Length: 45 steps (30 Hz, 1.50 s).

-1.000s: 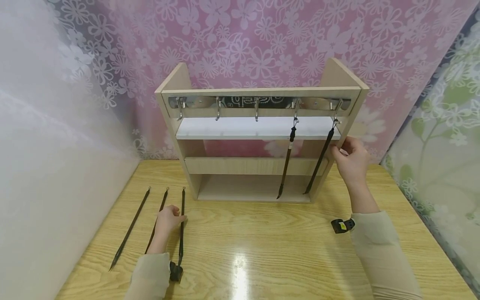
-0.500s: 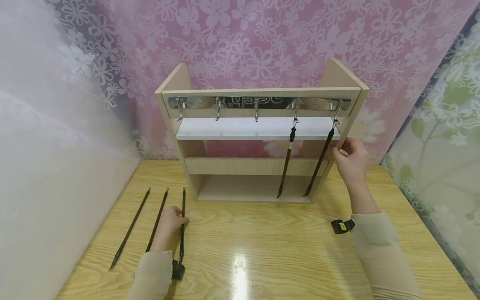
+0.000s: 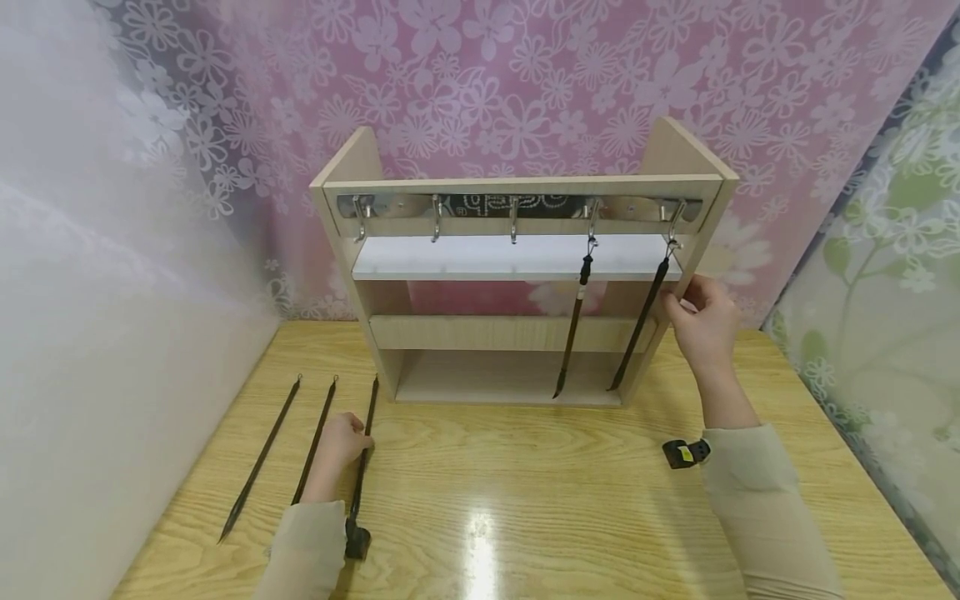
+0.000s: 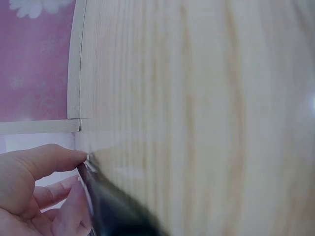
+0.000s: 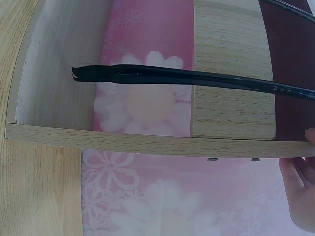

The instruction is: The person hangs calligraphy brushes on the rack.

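Observation:
My left hand (image 3: 337,442) pinches a dark writing brush (image 3: 361,475) by its handle, low over the table. In the left wrist view, thumb and fingertips close on that brush (image 4: 115,204), its near part large and blurred. Two more brushes, one at far left (image 3: 258,462) and one partly behind the left hand (image 3: 318,435), lie on the table. My right hand (image 3: 703,325) grips the right side panel (image 5: 147,141) of a wooden shelf unit, thumb in front. Just inside that panel hang two brushes by loops, a brown one (image 3: 573,325) and a black one (image 3: 641,317).
Across the shelf's top runs a metal hook rail (image 3: 626,206); its left (image 3: 360,221), second (image 3: 437,221) and middle hooks (image 3: 513,221) carry nothing. A white shelf board (image 3: 465,257) sits below it. The wooden table (image 3: 540,492) meets a pale wall (image 3: 135,292) on the left.
The brush in my left hand has tilted, its loop end swinging right toward the shelf and its lower end left. The right hand keeps its grip on the panel.

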Each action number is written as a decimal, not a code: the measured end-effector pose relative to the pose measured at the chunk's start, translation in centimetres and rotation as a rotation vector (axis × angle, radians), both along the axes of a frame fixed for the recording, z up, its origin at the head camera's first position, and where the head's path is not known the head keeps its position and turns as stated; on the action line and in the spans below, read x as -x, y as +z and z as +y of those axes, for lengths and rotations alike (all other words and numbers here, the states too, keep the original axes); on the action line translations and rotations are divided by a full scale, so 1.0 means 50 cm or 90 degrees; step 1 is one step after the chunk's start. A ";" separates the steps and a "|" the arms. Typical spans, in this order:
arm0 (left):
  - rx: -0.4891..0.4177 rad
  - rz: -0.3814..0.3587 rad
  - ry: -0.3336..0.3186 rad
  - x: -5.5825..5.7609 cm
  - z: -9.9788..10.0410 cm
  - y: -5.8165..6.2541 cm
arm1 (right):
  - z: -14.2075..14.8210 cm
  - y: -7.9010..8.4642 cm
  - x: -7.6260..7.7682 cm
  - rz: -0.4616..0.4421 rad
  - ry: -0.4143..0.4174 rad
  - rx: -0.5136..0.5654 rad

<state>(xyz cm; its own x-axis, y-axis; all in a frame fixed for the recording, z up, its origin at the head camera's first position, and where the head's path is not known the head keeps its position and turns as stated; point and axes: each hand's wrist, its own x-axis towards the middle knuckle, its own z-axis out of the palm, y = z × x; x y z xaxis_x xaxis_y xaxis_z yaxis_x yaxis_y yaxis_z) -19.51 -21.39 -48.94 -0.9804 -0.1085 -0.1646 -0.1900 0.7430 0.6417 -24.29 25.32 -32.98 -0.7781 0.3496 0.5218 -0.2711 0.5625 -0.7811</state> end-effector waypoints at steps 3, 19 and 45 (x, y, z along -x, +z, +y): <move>0.001 0.003 0.003 0.002 -0.001 -0.002 | 0.000 0.001 -0.001 0.004 -0.001 0.000; -0.100 0.092 0.064 -0.006 -0.020 0.001 | -0.005 0.008 -0.006 0.005 -0.003 -0.001; -0.095 0.504 0.198 0.107 -0.100 -0.136 | 0.000 0.000 0.002 -0.002 -0.001 0.010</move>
<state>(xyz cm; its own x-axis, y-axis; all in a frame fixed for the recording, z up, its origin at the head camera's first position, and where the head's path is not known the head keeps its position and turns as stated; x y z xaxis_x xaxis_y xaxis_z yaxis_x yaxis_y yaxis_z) -24.86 -26.37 -55.74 -0.7415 -0.4230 0.5208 0.1733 0.6292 0.7577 -24.37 25.32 -32.98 -0.7790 0.3587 0.5143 -0.2679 0.5511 -0.7903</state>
